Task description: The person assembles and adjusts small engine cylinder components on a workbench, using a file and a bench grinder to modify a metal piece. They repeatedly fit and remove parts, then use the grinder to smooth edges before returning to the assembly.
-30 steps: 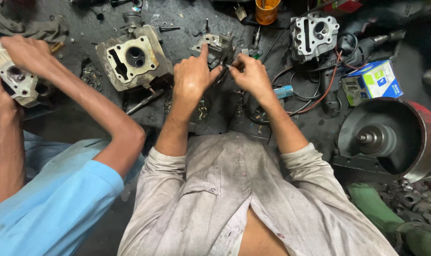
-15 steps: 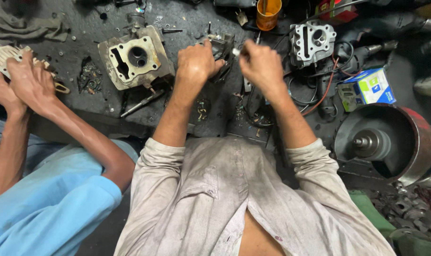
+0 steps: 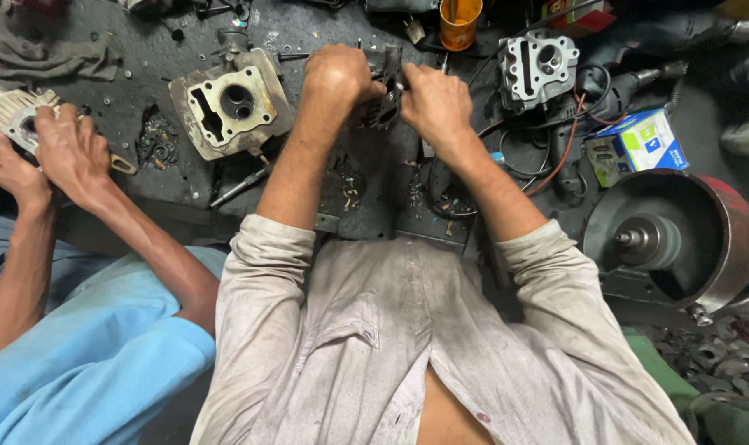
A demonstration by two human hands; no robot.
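Note:
Both of my hands are closed around a small dark metal engine part [image 3: 387, 99] held upright on the black greasy workbench [image 3: 366, 189]. My left hand [image 3: 335, 76] grips its left side. My right hand [image 3: 436, 103] grips its right side. The part is mostly hidden between my fingers. My grey shirt sleeves are rolled to the elbows.
A dirty cylinder block [image 3: 230, 103] lies left of my hands, a cylinder head [image 3: 537, 66] to the right. An orange cup [image 3: 459, 21], a blue-white box [image 3: 638, 147], a drill with cables [image 3: 613, 86] and a round metal drum [image 3: 679, 239] stand nearby. A co-worker in blue [image 3: 70, 156] handles a finned part [image 3: 12, 115] at left.
My hands have drawn closer together around the engine part and it now stands more upright. The co-worker's hands have moved onto the finned part at far left.

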